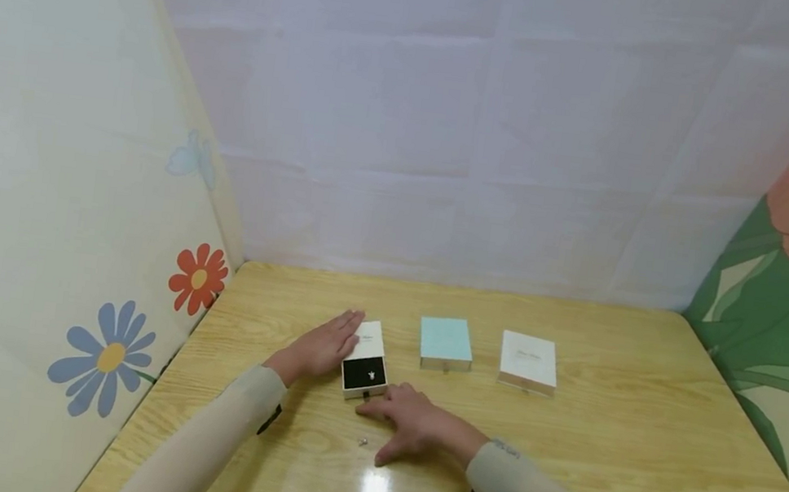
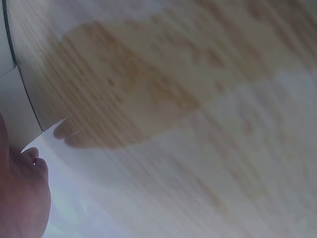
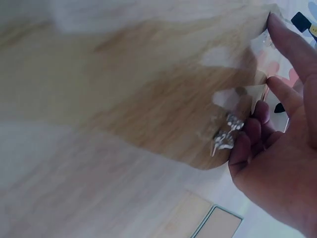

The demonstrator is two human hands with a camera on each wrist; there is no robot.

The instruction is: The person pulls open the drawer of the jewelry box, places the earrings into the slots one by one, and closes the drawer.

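Note:
A small white box stands left of the table's middle, its drawer [image 1: 358, 376] pulled out toward me. On the drawer's black lining lies a small silver piece of jewelry [image 1: 372, 375], perhaps an earring. My left hand [image 1: 323, 347] rests, fingers extended, along the left side of the box's white sleeve [image 1: 370, 348]. In the left wrist view that hand touches the pale box [image 2: 22, 106]. My right hand [image 1: 413, 425] is spread on the table beside the drawer's front, with nothing in its grasp. Left of its thumb, a second silver piece [image 1: 362, 441] lies on the wood.
Farther right stand a closed light-blue box [image 1: 445, 339] and a closed white box [image 1: 528, 358]. The wooden table [image 1: 596, 468] shines under a light. Pale walls enclose its back and sides, with painted flowers at left and right.

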